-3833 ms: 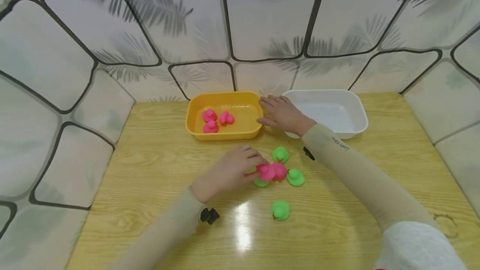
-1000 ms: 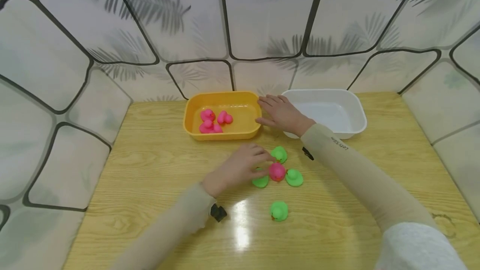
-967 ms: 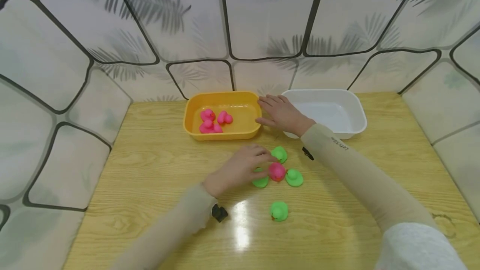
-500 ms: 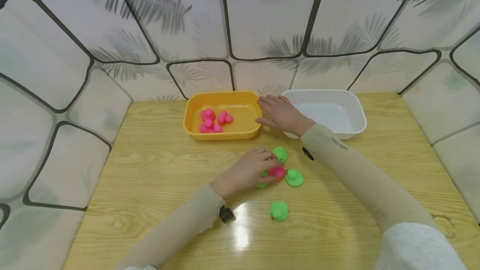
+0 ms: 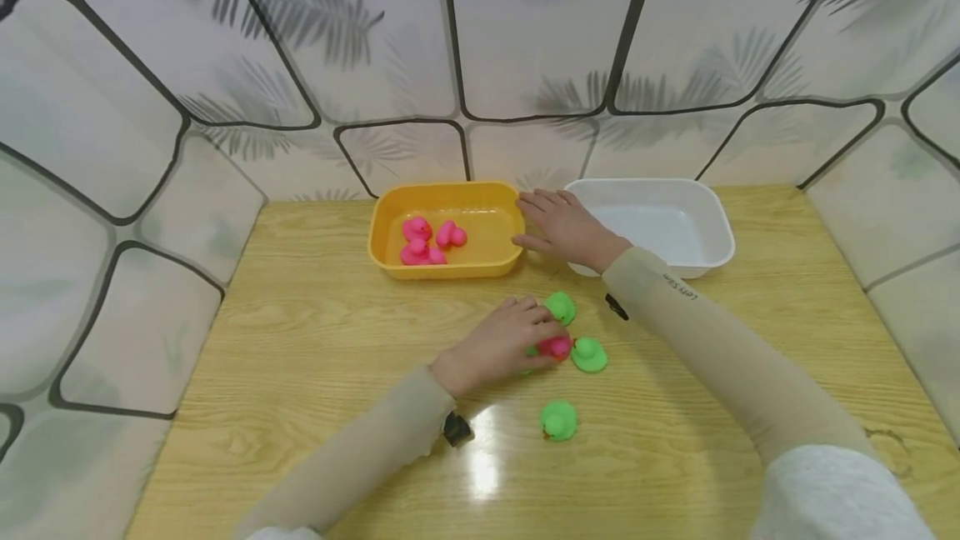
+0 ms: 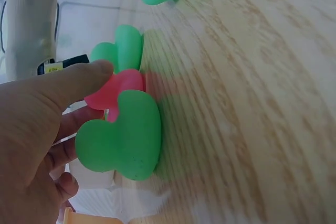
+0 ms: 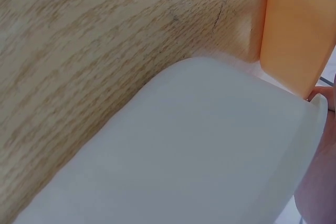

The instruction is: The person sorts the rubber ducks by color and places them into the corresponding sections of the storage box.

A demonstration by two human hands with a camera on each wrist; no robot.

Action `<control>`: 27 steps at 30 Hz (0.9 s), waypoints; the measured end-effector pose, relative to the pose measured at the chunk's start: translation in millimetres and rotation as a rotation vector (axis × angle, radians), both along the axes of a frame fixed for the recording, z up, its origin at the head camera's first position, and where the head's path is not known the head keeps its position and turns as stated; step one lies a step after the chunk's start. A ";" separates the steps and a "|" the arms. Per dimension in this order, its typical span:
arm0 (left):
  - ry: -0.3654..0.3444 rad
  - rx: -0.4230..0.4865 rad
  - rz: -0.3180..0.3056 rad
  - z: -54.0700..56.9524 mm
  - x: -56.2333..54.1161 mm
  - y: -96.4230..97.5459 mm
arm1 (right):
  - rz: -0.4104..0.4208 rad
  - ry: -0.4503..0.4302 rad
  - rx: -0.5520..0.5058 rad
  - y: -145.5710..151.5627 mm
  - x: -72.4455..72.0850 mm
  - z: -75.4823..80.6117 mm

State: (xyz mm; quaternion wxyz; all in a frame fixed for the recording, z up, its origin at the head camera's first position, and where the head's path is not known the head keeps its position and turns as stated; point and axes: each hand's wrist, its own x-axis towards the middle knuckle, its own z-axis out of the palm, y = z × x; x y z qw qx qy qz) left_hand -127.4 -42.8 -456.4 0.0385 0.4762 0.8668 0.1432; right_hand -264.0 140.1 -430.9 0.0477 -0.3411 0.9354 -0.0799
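Note:
My left hand (image 5: 506, 342) is at a pink rubber duck (image 5: 557, 347) on the table. In the left wrist view its thumb lies on one side of the pink duck (image 6: 127, 81) and a finger on the other, pinching it. A green duck (image 6: 139, 135) stands just in front of it there, largely covered by the hand from above. Other green ducks (image 5: 589, 354) sit close around. My right hand (image 5: 566, 232), fingers extended, rests at the neighbouring ends of the yellow tub (image 5: 450, 272) and the white tub (image 5: 652, 183). Several pink ducks (image 5: 416, 229) lie inside the yellow one.
Nearer the front of the wooden table (image 5: 300, 340) stands one more green duck (image 5: 558, 421). A patterned wall covering (image 5: 547, 40) rises behind the tubs and along both sides. The right forearm (image 5: 720, 340) crosses the table's right part.
One pink duck went from the left hand into the yellow tub. That hand then moved slightly right and closed on the remaining table-top pink duck. The right hand stays in place.

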 end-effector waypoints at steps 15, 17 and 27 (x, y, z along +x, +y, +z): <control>0.048 -0.040 0.021 3.2 4.6 4.1 | 0.002 -0.009 0.005 -0.7 -1.4 0.7; 0.047 -0.036 0.020 3.2 5.0 3.9 | 0.007 0.001 0.005 -0.3 -2.4 0.4; 0.015 0.010 0.009 21.6 4.6 -4.8 | 0.007 -0.001 0.005 0.3 -1.9 2.1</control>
